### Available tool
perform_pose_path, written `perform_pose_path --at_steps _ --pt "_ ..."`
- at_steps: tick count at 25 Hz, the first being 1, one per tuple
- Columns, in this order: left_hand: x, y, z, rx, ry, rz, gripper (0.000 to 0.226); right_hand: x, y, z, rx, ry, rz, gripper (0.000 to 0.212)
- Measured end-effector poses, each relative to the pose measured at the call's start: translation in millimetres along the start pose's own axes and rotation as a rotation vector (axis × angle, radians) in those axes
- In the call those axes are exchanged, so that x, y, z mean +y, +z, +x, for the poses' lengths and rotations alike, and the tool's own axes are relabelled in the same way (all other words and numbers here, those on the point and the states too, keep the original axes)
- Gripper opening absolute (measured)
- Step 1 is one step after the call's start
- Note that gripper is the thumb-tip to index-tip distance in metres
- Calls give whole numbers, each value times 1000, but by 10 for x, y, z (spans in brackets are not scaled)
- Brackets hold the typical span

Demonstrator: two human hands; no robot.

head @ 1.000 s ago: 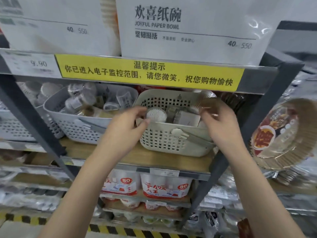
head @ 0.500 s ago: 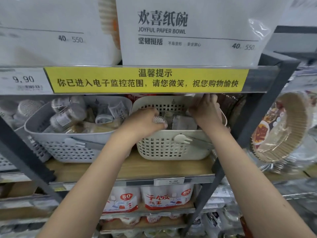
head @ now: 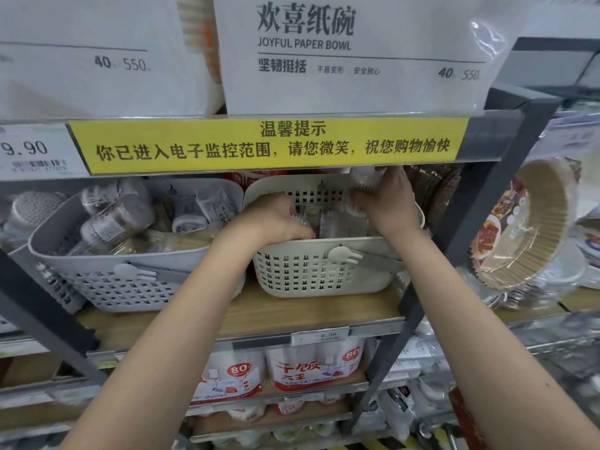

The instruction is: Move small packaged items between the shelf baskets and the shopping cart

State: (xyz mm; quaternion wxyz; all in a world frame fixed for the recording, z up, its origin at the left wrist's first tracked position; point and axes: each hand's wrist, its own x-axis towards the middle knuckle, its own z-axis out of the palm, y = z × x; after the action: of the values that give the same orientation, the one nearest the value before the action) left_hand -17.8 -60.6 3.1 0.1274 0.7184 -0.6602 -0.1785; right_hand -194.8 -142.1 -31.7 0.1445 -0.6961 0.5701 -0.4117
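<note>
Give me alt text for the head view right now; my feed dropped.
Both hands reach into a cream perforated plastic basket on a wooden shelf: the left hand digs among small packaged items, and the right hand grips a small clear container at the back rim. A grey perforated basket of jars sits left.

A: Views on record?

B: One. Head-worn wide-angle camera, facing forward and slightly up at a store shelf (head: 240, 316), close range.

A: Framing?

B: Yellow notice strip (head: 269, 145) crosses the upper middle; paper bowl packs (head: 350, 50) fill the top edge. Cream basket (head: 311, 274) sits near centre, grey basket (head: 107, 280) to its left. Both forearms enter from the bottom corners; left hand (head: 276, 219) and right hand (head: 389, 203) meet at the cream basket.

A: Distortion?

B: Edges bow; shelf posts lean outward.

A: Overlap with other views?

B: None; single view.
</note>
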Motion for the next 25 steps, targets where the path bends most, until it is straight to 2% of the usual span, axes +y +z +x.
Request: perform_pose_path --at_steps 7,10,13,19,25 --pt "-69 59 -98 362 45 -188 60 -69 -64 -47 -12 -107 121 66" --pt "-89 81 -190 546 128 -277 50 -168 -132 -182 -29 -133 224 65" --pt "-141 120 -309 642 209 -448 46 -262 -234 -428 -64 -178 303 70" --pt "-207 216 -591 669 403 -632 62 -407 -364 -893 -55 -261 378 75" --pt "-175 306 -858 568 497 -794 57 -429 -498 -1318 -39 -206 416 71"
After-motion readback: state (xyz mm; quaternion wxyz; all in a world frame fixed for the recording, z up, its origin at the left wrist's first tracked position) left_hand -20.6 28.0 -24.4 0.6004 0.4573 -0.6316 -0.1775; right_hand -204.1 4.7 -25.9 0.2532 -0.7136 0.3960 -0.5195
